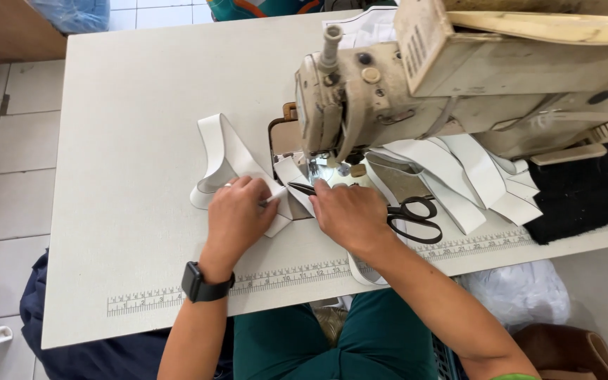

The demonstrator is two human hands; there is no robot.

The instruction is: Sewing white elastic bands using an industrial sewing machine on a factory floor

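On the left side of the table, a loop of white band stands up on its edge and then runs flat toward the needle. The left hand, with a black watch on the wrist, lies on top of this band with the fingers closed down on it — the fingertips pinch and press the folded end flat. Just beside it, the right hand rests palm down with fingers pointing to the needle area of the sewing machine; whether it grips anything I cannot tell, it seems only to press. Black scissors lie partly under this hand, the handles free on its right. To do this step well, I judge both hands should keep the band flat and its edges even, feed it straight, and keep the fingertips away from the needle. Further right, a pile of white strips and a black cloth wait.
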